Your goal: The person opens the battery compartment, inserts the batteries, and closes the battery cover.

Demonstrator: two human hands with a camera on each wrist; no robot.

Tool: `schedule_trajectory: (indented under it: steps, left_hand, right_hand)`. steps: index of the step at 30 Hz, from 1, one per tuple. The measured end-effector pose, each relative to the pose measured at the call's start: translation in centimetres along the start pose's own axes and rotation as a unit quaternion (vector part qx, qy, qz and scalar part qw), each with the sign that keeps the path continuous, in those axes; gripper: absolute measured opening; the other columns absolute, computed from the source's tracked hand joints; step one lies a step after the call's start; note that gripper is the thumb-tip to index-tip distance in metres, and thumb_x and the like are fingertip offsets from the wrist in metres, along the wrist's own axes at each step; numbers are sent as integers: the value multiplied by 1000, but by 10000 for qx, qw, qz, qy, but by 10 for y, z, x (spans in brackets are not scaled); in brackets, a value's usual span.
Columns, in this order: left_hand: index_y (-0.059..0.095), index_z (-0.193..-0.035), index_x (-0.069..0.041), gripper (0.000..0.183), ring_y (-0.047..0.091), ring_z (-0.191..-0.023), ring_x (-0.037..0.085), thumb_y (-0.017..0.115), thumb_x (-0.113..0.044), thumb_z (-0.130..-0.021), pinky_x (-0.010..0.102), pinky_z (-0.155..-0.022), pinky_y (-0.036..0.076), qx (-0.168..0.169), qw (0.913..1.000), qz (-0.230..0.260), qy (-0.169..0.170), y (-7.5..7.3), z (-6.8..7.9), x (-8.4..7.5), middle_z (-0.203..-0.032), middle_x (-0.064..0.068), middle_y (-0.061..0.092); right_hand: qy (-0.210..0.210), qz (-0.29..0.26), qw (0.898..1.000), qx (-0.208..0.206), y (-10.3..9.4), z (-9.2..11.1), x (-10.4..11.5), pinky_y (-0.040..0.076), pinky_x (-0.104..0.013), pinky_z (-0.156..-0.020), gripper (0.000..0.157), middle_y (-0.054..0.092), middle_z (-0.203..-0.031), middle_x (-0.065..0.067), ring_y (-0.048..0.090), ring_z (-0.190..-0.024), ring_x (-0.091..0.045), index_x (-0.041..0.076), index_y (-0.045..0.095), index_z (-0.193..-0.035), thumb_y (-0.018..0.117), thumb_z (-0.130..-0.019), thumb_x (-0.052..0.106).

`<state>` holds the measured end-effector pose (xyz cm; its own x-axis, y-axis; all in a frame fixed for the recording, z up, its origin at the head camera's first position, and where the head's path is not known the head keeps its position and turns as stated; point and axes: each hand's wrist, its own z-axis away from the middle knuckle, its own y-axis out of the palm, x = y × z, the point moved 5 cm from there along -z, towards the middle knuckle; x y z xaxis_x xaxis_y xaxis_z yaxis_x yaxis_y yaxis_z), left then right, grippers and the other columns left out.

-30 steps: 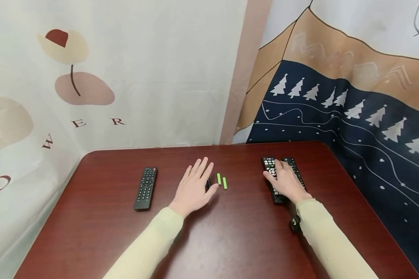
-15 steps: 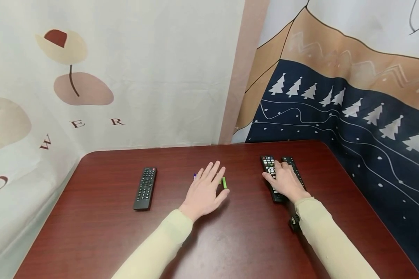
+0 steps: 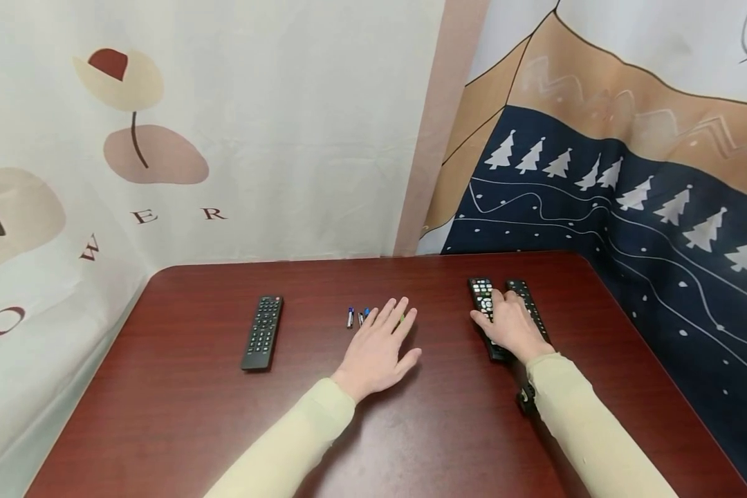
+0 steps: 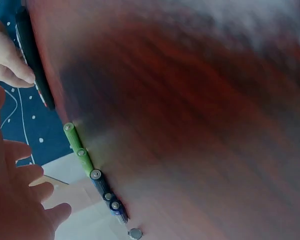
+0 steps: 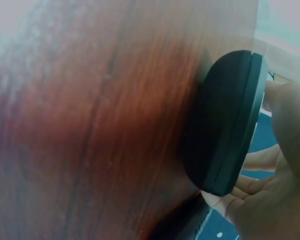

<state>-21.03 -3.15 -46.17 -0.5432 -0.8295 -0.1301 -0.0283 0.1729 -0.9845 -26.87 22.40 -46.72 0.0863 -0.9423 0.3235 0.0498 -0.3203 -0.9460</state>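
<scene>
My left hand (image 3: pixel 378 354) is spread with straight fingers over the middle of the table, holding nothing. Just past its fingertips lie small batteries, blue and silver ones (image 3: pixel 351 318) at the left. Green batteries (image 4: pixel 85 162) are mostly hidden by the hand in the head view; the left wrist view shows them in line with dark blue ones (image 4: pixel 101 184). My right hand (image 3: pixel 515 328) grips a black remote control (image 3: pixel 482 294), thumb at its left edge and fingers at its right. In the right wrist view, the remote's rounded end (image 5: pixel 220 125) faces the camera.
A second black remote control (image 3: pixel 526 301) lies close along the right of the gripped one. Another remote (image 3: pixel 263 333) lies at the table's left. A small round silver thing (image 4: pixel 135 233) sits beside the batteries. Printed curtains (image 3: pixel 299 138) hang behind the reddish-brown table (image 3: pixel 162 387).
My left hand has moved to the right across the batteries, uncovering the blue ones and covering the green ones. My right hand stays on the remote control.
</scene>
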Motion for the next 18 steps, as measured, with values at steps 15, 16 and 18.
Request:
schedule_trajectory:
  steps: [15, 16, 18]
  left_hand:
    - [35, -161, -11, 66, 26, -156, 26, 40, -49, -108, 45, -126, 25, -92, 9999, -44, 68, -2, -3, -6, -170, 9, 27]
    - [36, -161, -11, 66, 27, -156, 26, 40, -49, -108, 45, -126, 26, -125, 9999, -55, 75, -3, -3, -6, -169, 9, 28]
    - [37, -160, -10, 65, 28, -156, 27, 40, -48, -108, 45, -125, 27, -167, 9998, -91, 86, -2, -3, -6, -169, 9, 29]
  right_hand:
    - [165, 30, 9998, 101, 3, -4, 3, 47, -63, -103, 71, 36, -140, -46, 44, -126, -54, -21, 31, -145, 59, -101, 28]
    - [183, 29, 9998, 115, 3, -4, 3, 47, -62, -103, 72, 36, -141, -46, 44, -127, -54, -21, 31, -146, 59, -101, 27]
    - [232, -20, 9996, 145, 3, -5, 3, 47, -62, -104, 71, 36, -141, -45, 45, -127, -54, -21, 30, -146, 59, -102, 27]
